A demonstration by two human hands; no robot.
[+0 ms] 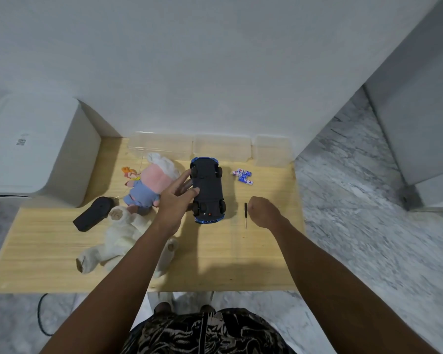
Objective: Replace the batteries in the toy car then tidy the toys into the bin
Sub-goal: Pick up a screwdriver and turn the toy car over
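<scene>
Plastic toy car (207, 190) lies belly-up mid-counter (215, 251), likely light, stiff, apt to roll. Your left hand (175, 200) rests straight fingers on its underside; steady it by the body sides. Your right hand (262, 210) hovers curled, holding nothing, beside the screwdriver (245, 214).

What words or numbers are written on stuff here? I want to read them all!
No text here can be read.
Batteries: red and blue print on the wrappers, too small and blurred to read.
White box: a sticker with a square code and tiny lines, too small to read.
Toy car, upside down: no readable lettering on its dark underside.
</scene>
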